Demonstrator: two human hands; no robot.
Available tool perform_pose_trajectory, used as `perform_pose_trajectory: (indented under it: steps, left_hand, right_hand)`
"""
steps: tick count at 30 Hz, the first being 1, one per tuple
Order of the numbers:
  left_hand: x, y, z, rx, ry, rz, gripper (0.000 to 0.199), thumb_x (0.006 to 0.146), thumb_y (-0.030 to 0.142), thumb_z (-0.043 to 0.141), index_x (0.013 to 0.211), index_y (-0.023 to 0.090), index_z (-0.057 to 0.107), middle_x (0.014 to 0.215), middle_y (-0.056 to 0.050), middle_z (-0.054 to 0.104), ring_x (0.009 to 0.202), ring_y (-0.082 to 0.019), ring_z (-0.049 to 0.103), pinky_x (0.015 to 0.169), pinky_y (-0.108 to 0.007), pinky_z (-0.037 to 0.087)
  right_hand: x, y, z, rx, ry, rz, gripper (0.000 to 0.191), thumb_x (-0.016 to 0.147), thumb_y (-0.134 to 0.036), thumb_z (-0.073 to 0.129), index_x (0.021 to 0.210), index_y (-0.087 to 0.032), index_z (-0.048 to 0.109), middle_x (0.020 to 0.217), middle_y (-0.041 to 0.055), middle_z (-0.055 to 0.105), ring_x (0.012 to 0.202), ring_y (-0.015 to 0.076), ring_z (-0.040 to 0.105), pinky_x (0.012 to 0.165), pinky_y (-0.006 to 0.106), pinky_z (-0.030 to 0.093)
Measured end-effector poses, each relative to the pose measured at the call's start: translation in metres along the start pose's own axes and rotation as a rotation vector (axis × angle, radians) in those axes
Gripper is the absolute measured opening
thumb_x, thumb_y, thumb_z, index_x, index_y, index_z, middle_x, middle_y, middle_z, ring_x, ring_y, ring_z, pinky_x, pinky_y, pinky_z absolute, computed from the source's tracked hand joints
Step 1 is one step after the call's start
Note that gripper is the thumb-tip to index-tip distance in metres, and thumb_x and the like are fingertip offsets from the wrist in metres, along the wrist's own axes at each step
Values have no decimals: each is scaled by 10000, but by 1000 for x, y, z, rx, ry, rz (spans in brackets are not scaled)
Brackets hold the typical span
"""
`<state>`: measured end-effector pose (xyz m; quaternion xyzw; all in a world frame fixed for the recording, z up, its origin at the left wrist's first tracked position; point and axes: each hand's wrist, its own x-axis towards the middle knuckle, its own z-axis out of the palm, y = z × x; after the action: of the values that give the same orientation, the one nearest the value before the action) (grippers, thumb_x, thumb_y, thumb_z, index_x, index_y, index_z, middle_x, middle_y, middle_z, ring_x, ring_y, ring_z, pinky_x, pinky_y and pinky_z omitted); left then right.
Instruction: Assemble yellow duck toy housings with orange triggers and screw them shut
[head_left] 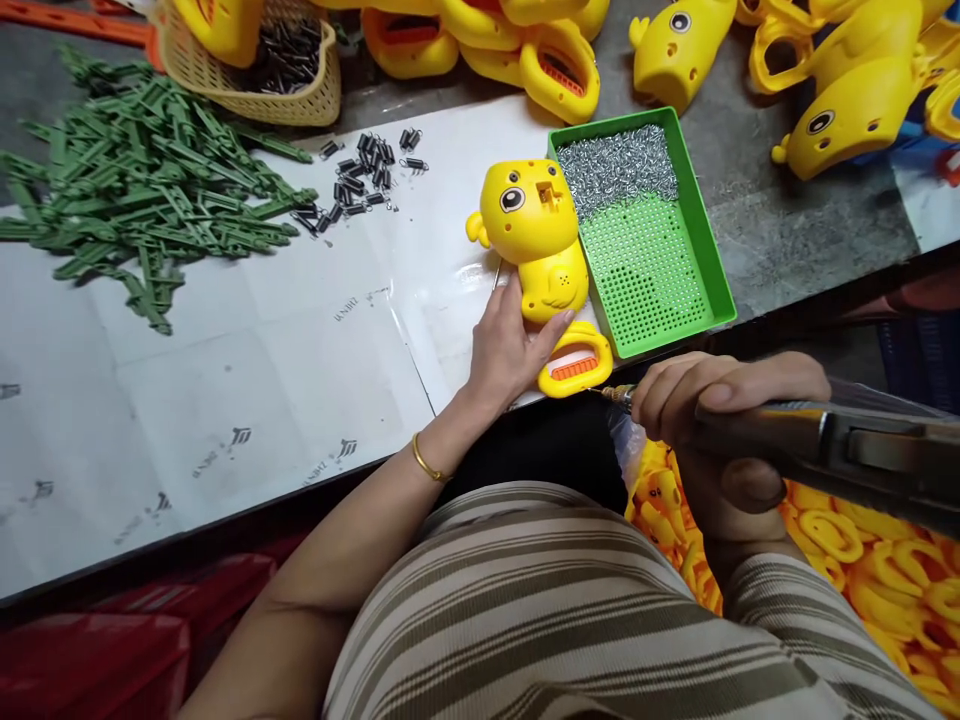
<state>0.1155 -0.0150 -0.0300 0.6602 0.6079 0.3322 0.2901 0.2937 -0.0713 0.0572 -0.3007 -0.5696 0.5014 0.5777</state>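
Observation:
A yellow plastic duck toy [551,265] with a ring handle and an orange trigger lies on the white-covered table near its front edge. My left hand [506,345] is closed around its lower body, thumb across the front above the handle. In my right hand [720,400] is a dark power screwdriver [840,455], its bit pointing left. The bit's tip is at the lower right of the ring handle; whether it sits on a screw is too small to tell. A green perforated tray [652,270] with small silver screws [619,170] stands right beside the toy.
Green plastic strips [165,180] are heaped at the left, near loose dark springs [360,175]. A cream basket [255,85] holds more springs. Yellow duck toys [847,95] line the back. Below the table's edge, at right, lie many yellow parts [862,580]; red containers [97,660] are lower left.

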Motion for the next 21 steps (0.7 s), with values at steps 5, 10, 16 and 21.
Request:
perform_pose_trajectory:
  steps: [5,10,16,21]
  left_hand:
    - [0,-1,1,-9,18,25,548,866,584,596,1243,191,534,1135,-119,650,1050,-269,627,862,-396,525]
    - [0,-1,0,-11,0,9,556,865,587,595,1229,170,534,1129,-133,644,1045,-279,631,869,-407,525]
    - [0,0,-2,-25,-18,3,535,870,579,593,1218,176,545,1080,-115,644,986,-261,638,824,-382,528]
    - [1,-1,-3,-20,-20,13,528,873,548,605,1222,156,551,1028,-107,651,948,-256,637,804,-369,526]
  right_hand:
    - [3,4,1,8,-5,27,300,765,-425,789,989,-265,669,626,-24,584,509,159,566,499,340,511]
    - [6,18,3,53,-85,-144,270,779,-407,774,965,-244,665,572,-38,559,454,140,548,434,290,487]
    - [13,22,13,50,-178,-74,197,769,-280,760,799,-223,574,549,-37,525,441,133,535,444,286,480]
    - [13,23,8,5,-237,-137,234,743,-341,776,836,-223,597,549,-44,540,441,131,551,445,271,478]
